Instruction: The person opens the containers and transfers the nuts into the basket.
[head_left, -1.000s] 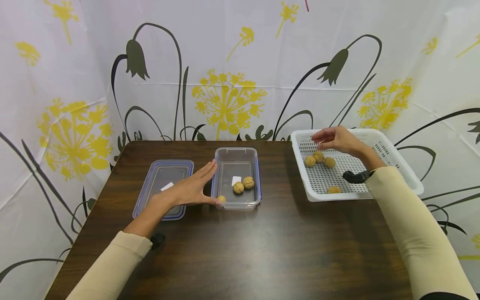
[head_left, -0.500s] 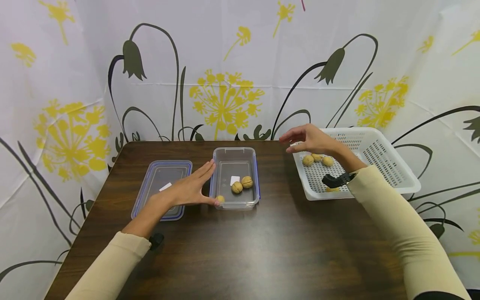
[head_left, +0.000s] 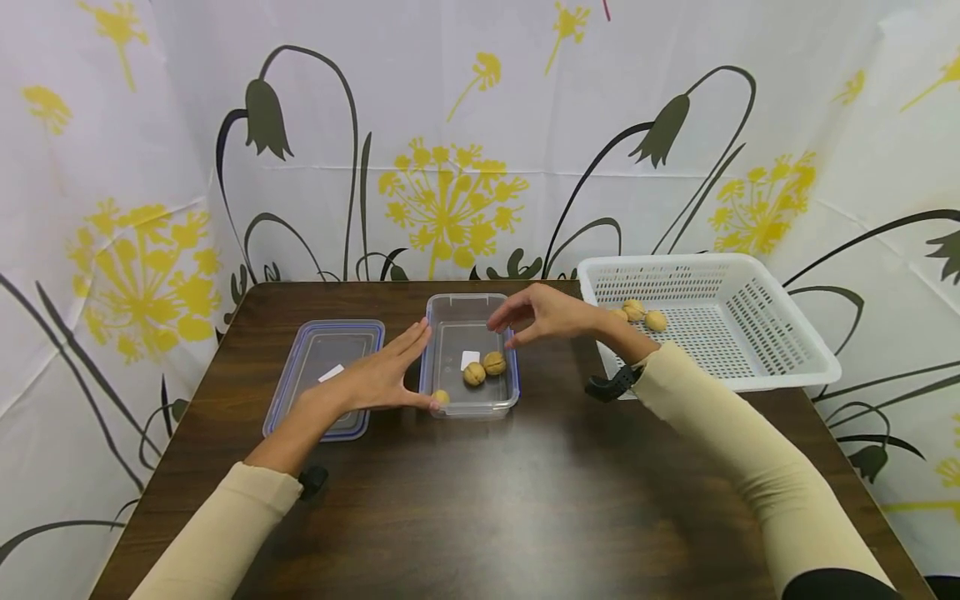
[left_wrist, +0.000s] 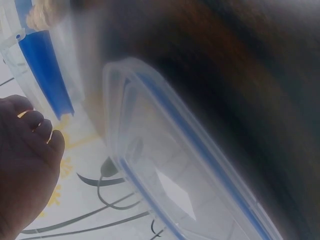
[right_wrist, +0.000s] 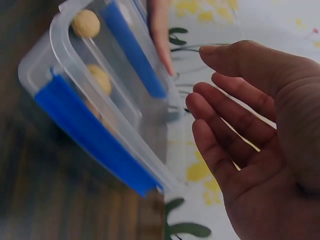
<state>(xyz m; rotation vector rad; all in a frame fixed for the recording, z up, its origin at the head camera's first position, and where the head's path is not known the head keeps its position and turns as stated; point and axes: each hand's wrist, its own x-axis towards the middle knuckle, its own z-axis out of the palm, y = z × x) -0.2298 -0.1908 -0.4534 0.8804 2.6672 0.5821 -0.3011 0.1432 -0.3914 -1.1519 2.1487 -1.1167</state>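
Note:
My left hand (head_left: 382,371) touches the left side of a clear plastic food container (head_left: 450,321), thumb at its near corner and fingers straight along the rim. Inside lie two walnuts (head_left: 483,368) beside a small white paper (head_left: 470,359), and another walnut (head_left: 441,397) in the near left corner. Over the container's right rim hangs my right hand (head_left: 551,312), fingers bent loosely. The right wrist view shows the thumb and fingers (right_wrist: 215,140) apart with nothing between them. A blue side flap (right_wrist: 95,135) of the container faces this hand.
A clear lid (head_left: 333,342) with a blue seal and a white slip lies left of the container. At right stands a white perforated basket (head_left: 750,308) holding several walnuts (head_left: 645,315). A patterned curtain (head_left: 450,83) rises behind the dark table (head_left: 465,508).
My right hand has moved left and toward me, from above the basket to the container's right rim. The left hand stays at the container. The three walnuts inside have not moved.

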